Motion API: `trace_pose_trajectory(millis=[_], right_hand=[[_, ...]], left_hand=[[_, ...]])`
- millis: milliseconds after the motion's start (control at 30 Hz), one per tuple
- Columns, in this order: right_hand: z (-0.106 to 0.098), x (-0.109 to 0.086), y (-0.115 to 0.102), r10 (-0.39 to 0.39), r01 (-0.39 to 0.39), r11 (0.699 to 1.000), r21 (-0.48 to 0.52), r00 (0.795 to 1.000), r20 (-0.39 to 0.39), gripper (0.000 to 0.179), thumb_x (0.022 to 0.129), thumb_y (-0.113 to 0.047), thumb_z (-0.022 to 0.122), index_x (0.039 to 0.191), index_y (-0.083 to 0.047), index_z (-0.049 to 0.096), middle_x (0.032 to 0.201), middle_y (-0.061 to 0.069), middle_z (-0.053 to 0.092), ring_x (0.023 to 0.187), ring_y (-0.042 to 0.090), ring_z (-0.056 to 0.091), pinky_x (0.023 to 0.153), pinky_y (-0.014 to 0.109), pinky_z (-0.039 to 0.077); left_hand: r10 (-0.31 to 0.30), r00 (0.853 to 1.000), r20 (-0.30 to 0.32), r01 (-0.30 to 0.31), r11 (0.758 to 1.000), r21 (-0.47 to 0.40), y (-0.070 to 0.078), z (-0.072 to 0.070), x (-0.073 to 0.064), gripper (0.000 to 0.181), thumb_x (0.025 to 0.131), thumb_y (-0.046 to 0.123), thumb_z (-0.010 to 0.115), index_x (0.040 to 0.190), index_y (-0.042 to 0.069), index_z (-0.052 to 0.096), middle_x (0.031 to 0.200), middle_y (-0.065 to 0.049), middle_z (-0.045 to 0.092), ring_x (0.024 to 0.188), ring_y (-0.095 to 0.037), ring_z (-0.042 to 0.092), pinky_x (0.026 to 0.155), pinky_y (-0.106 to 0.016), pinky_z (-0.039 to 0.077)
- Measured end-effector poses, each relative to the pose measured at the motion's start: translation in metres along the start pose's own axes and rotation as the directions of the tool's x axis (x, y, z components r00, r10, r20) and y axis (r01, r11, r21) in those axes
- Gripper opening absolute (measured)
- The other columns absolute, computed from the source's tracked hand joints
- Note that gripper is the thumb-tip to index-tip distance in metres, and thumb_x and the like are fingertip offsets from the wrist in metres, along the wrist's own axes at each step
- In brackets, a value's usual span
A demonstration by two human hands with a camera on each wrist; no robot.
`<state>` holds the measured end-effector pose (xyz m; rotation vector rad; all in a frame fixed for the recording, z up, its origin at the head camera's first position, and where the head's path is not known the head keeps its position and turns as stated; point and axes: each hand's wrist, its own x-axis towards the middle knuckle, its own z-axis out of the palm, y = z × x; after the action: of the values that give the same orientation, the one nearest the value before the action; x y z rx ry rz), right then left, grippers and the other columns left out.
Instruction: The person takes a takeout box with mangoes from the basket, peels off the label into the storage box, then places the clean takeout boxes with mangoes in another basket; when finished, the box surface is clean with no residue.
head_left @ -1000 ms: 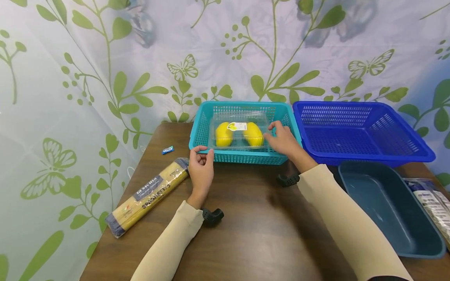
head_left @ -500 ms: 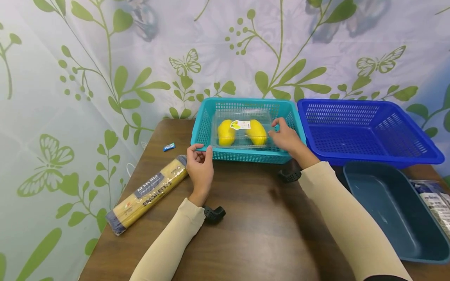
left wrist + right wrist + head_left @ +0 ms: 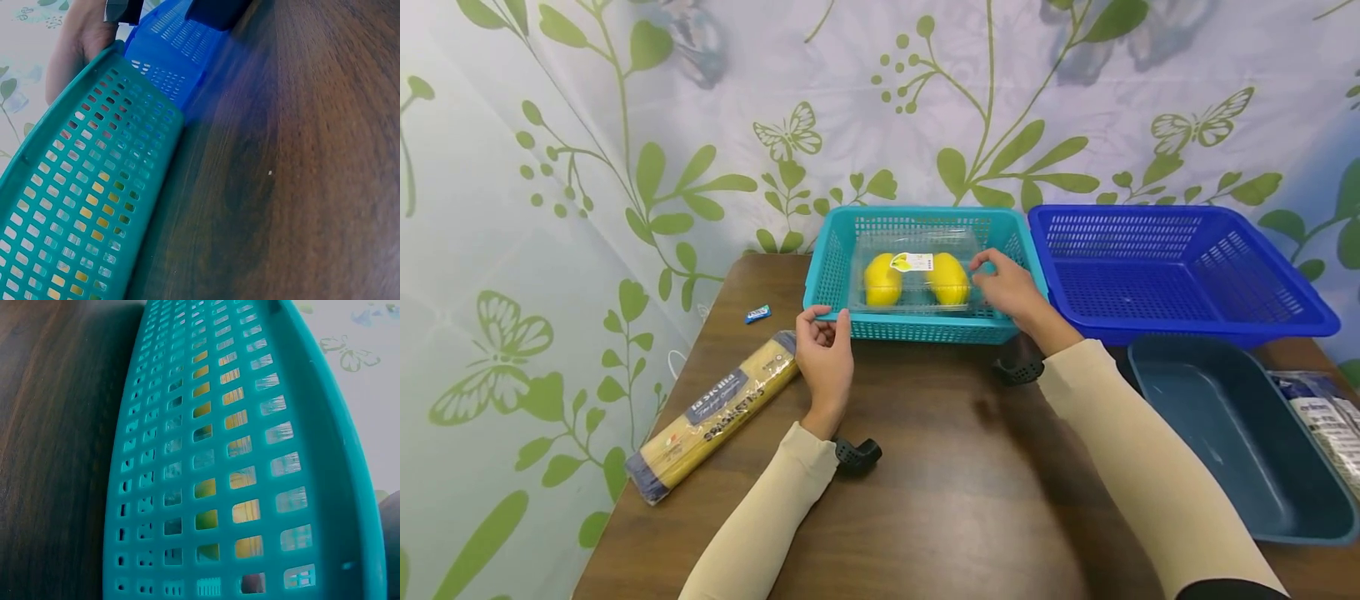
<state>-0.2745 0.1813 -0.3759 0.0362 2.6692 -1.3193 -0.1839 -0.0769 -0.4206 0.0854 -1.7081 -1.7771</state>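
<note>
A clear plastic box (image 3: pixel 917 296) with a label and two yellow fruits, like lemons or mangoes, lies inside the teal basket (image 3: pixel 932 327). At the basket's front left corner is my left hand (image 3: pixel 825 360). Its fingers are loosely curled near the rim, with a gap between thumb and index finger; contact is unclear. My right hand (image 3: pixel 1009 290) reaches in over the basket's right side. Thumb and index finger form a loose curve beside the box's right end, and I cannot tell whether they touch it. The fruit shows yellow through the basket wall (image 3: pixel 294 465) in the right wrist view.
A blue basket (image 3: pixel 1195 321) stands right of the teal one, with a dark teal tub (image 3: pixel 1225 450) in front of it. A packet (image 3: pixel 1326 425) lies at far right. Left are a spaghetti pack (image 3: pixel 715 417) and a small blue wrapper (image 3: pixel 758 314). A patterned cloth hangs behind.
The head view shifts slightly. Both hands, the box and the basket keep nearly the same places relative to one another.
</note>
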Motion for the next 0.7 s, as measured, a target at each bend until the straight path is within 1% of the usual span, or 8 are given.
trace_pose_trajectory(millis=[33,133,200,333,367,500,633,700], right_hand=[[0.0,-0.001,0.0,-0.001,0.001,1.0,0.011,1.0,-0.005,0.029,0.109,-0.021,0.042,0.135,-0.011,0.049,0.115,0.021,0.055,0.083,0.037,0.054,0.068,0.044,0.042],[-0.002,-0.003,-0.001,-0.007,0.008,0.999,0.035,1.0,-0.029,0.028,0.109,-0.022,0.043,0.134,-0.012,0.049,0.102,0.018,0.053,0.082,0.037,0.054,0.069,0.046,0.044],[-0.003,-0.005,-0.002,-0.012,0.014,0.999,0.045,0.999,-0.045,0.027,0.109,-0.023,0.044,0.133,-0.012,0.05,0.093,0.016,0.05,0.083,0.039,0.055,0.067,0.045,0.044],[-0.011,-0.014,-0.005,-0.023,0.028,0.997,0.069,0.997,-0.072,0.029,0.109,-0.026,0.044,0.134,-0.013,0.049,0.087,0.014,0.048,0.096,0.043,0.061,0.067,0.044,0.044],[-0.013,-0.017,-0.006,-0.026,0.032,0.997,0.076,0.996,-0.082,0.028,0.109,-0.027,0.045,0.133,-0.014,0.049,0.087,0.014,0.048,0.097,0.042,0.062,0.067,0.043,0.043],[-0.022,-0.027,-0.011,-0.033,0.047,0.992,0.117,0.993,-0.117,0.028,0.108,-0.029,0.047,0.132,-0.013,0.049,0.095,0.015,0.051,0.091,0.035,0.063,0.07,0.041,0.045],[-0.029,-0.037,-0.013,-0.028,0.051,0.985,0.162,0.99,-0.136,0.032,0.108,-0.032,0.049,0.133,-0.013,0.049,0.111,0.019,0.052,0.087,0.03,0.062,0.077,0.042,0.047],[-0.032,-0.042,-0.012,-0.033,0.06,0.982,0.178,0.988,-0.148,0.033,0.108,-0.035,0.049,0.133,-0.013,0.049,0.111,0.02,0.052,0.088,0.031,0.061,0.079,0.042,0.046]], left_hand=[[0.0,1.0,0.0,0.0,1.0,0.0,0.0,0.0,0.0,0.028,0.096,0.002,0.068,0.114,-0.014,0.055,0.083,-0.024,0.058,0.069,-0.023,0.054,0.063,-0.02,0.044],[-0.007,1.0,0.0,0.007,1.0,-0.007,-0.001,0.0,0.0,0.028,0.096,0.001,0.068,0.115,-0.015,0.055,0.084,-0.023,0.057,0.069,-0.022,0.054,0.062,-0.019,0.044],[-0.008,1.0,-0.004,0.008,1.0,-0.007,-0.001,0.0,0.001,0.028,0.096,0.001,0.068,0.115,-0.015,0.055,0.083,-0.023,0.057,0.069,-0.021,0.054,0.062,-0.019,0.043],[-0.012,1.0,-0.007,0.012,1.0,-0.003,0.0,0.002,0.0,0.028,0.096,0.001,0.068,0.115,-0.014,0.055,0.083,-0.023,0.057,0.069,-0.023,0.054,0.061,-0.018,0.043],[-0.013,1.0,-0.007,0.013,1.0,-0.004,0.0,0.002,0.0,0.028,0.096,0.001,0.068,0.115,-0.014,0.055,0.083,-0.023,0.057,0.069,-0.024,0.055,0.061,-0.018,0.043],[-0.016,1.0,-0.003,0.016,1.0,-0.011,0.001,0.003,0.0,0.029,0.096,0.002,0.068,0.116,-0.014,0.055,0.085,-0.025,0.058,0.07,-0.028,0.055,0.061,-0.018,0.043],[-0.026,1.0,-0.001,0.026,1.0,-0.018,0.002,0.002,0.0,0.03,0.097,0.002,0.068,0.116,-0.015,0.055,0.086,-0.027,0.057,0.072,-0.03,0.055,0.062,-0.019,0.044],[-0.035,0.999,0.002,0.035,0.999,-0.009,-0.009,0.002,0.002,0.03,0.097,0.004,0.069,0.117,-0.013,0.055,0.087,-0.024,0.057,0.073,-0.027,0.055,0.063,-0.019,0.044]])
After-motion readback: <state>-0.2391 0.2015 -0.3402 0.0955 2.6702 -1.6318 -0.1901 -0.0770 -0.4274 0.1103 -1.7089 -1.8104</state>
